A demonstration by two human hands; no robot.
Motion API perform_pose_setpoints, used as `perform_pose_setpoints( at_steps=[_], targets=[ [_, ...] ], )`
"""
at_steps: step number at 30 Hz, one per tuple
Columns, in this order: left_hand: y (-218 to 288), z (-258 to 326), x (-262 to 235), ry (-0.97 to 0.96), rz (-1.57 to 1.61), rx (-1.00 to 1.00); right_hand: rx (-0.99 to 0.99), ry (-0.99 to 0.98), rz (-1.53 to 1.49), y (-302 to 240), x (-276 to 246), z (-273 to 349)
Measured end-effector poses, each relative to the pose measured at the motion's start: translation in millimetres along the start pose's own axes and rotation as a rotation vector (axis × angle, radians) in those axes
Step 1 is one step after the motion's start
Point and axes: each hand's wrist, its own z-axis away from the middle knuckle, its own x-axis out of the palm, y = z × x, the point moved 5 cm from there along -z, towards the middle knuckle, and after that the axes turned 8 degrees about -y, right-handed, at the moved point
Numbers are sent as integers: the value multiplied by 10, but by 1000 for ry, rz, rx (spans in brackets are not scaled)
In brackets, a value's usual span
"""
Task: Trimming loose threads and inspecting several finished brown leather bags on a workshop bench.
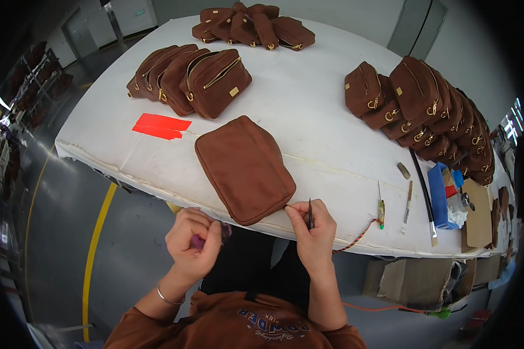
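A brown zip pouch (245, 168) lies on the white table in front of me, plain side up and turned at a slant. My right hand (315, 235) is closed at its near right corner, thumb and forefinger pinched there. A slim dark pointed tool (310, 214) sticks up from that hand; whether it is tweezers or snips I cannot tell. My left hand (195, 241) is closed around a small purple object (197, 241), just off the table's near edge and left of the pouch. Fingers hide most of that object, and a dark end shows beside the thumb.
Brown pouches with gold zips stand in a row (215, 84) at left, a pile (256, 26) at the far side, and a large stack (431, 110) at right. Red strips (160, 125) lie left. An awl-like tool (381, 212), a brush (425, 192) and a blue bin (439, 198) sit right.
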Motion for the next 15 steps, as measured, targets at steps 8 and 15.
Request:
perform_pose_setpoints(
  at_steps=[8, 15],
  targets=[
    [179, -139, 551, -214, -86, 185, -5, 60, -86, -28, -13, 98],
    [138, -181, 651, -226, -200, 121, -172, 127, -82, -22, 60, 91]
  ],
)
